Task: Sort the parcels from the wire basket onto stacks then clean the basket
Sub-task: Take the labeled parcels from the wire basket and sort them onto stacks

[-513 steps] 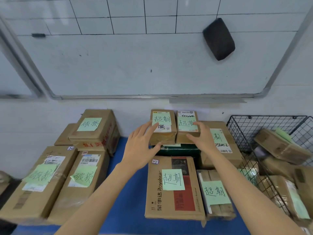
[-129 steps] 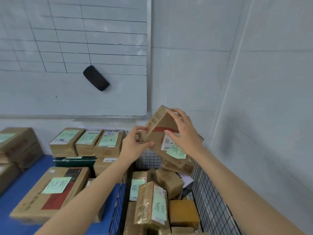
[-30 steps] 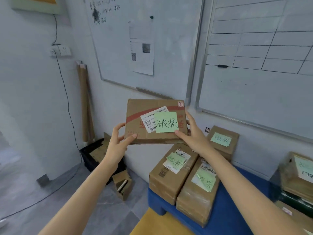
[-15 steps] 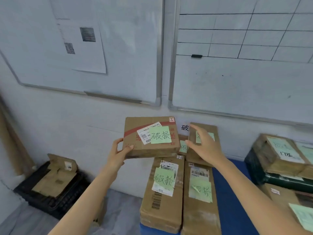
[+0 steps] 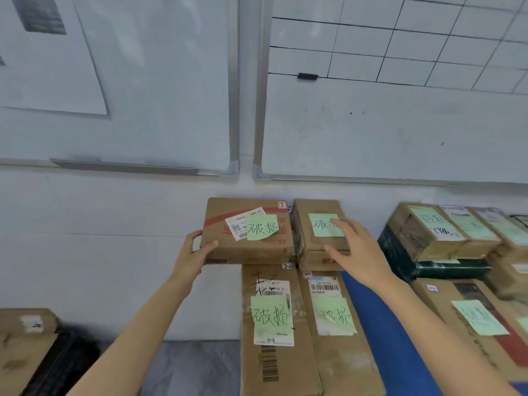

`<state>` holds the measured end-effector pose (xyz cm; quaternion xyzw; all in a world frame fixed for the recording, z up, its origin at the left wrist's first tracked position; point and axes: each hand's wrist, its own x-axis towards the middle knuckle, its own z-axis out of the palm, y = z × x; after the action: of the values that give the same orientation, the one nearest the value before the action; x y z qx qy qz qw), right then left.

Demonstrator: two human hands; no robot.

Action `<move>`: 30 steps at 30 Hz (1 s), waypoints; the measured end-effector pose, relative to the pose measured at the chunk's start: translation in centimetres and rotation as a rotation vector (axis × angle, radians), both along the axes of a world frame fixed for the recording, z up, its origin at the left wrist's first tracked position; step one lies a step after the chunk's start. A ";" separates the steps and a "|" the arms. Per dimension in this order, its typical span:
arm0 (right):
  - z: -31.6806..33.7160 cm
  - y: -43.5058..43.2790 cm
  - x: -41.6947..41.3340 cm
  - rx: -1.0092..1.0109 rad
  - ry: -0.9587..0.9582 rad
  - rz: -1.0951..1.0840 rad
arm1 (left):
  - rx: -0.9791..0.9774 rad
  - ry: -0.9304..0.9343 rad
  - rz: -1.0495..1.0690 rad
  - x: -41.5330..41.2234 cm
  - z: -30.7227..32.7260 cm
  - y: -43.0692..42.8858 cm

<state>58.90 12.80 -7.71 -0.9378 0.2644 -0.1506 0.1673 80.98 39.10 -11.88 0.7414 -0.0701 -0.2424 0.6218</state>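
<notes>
My left hand point(image 5: 193, 254) grips the left end of a flat cardboard parcel point(image 5: 248, 230) with a red stripe, a white label and a green note. The parcel lies at the back of the left stack, against the wall, beside a second noted parcel point(image 5: 317, 232). My right hand point(image 5: 355, 250) rests with spread fingers on that second parcel. Two long cartons point(image 5: 274, 324) with green notes lie side by side below them on the blue platform point(image 5: 380, 315). The wire basket shows only as a sliver point(image 5: 520, 220) at the far right edge.
A second stack of noted parcels point(image 5: 445, 232) sits to the right, on a dark green box point(image 5: 411, 258). A large carton point(image 5: 485, 324) lies at the front right. Flattened cardboard in a black crate point(image 5: 31, 347) sits on the floor at left. Whiteboards point(image 5: 371, 124) hang above.
The held parcel has moved down and back against the wall beside the other noted parcel. My right hand has let go of it and now lies on the neighbouring parcel.
</notes>
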 end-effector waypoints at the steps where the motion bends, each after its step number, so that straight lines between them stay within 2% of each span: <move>1: 0.0 -0.1 -0.1 -0.003 -0.003 -0.009 | -0.004 0.005 -0.007 0.2 -0.1 -0.4; 6: -0.2 -0.1 -0.4 -0.037 0.000 -0.041 | 0.020 0.000 -0.032 1.0 -1.1 -1.8; 18: -1.4 1.0 0.3 -0.044 0.038 -0.045 | 0.165 -0.169 -0.081 0.9 -2.2 -1.9; 30: -1.1 1.3 -0.1 -0.024 0.041 -0.053 | 0.107 -0.100 -0.079 1.0 -2.4 -2.5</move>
<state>58.82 14.14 -8.81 -0.9354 0.2905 -0.1388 0.1464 82.02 36.58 -14.31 0.7815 -0.1171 -0.2326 0.5669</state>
